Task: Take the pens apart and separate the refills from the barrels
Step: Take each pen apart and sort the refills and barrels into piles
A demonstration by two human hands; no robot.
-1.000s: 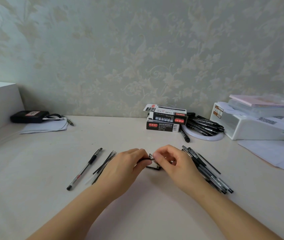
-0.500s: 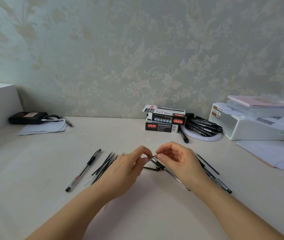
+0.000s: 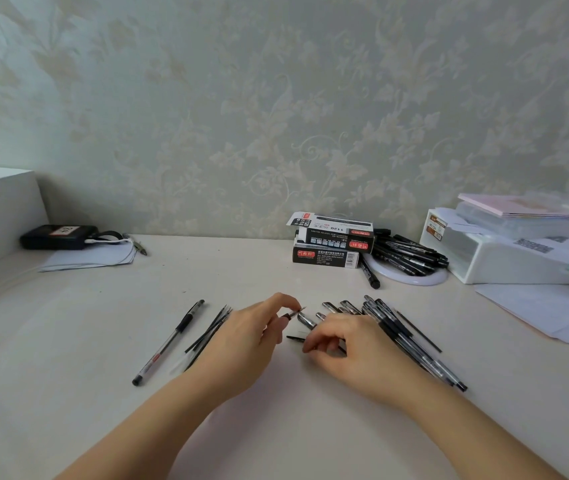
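The big pale cream table (image 3: 68, 393) fills the bottom of the view, under a wall with leafy wallpaper (image 3: 276, 116). Take the two stacked black pen boxes (image 3: 328, 242) at the back of the table as the marker.

To the right of the boxes sits a white plastic storage box (image 3: 518, 261) with papers and a pink book on top. Far to the left of the boxes lies a black pouch (image 3: 56, 236) beside some white paper sheets (image 3: 89, 259). Just to the right of the boxes a heap of black marker pens (image 3: 408, 254) rests on a round white plate (image 3: 428, 279).

In front of the boxes, nearer the person, are both hands. The left hand (image 3: 241, 344) pinches a small dark pen tip (image 3: 293, 312) between thumb and finger, its other fingers curled. The right hand (image 3: 349, 344) lies with curled fingers on a pile of clear pens with black grips (image 3: 411, 341), in front of the boxes and a bit right. Whether it grips a pen, I cannot tell.

In front of the boxes and to the left, past the left hand, lies a bunch of thin black refills (image 3: 208, 329). Still further left lies one whole clear pen with a black cap (image 3: 168, 342), by itself.
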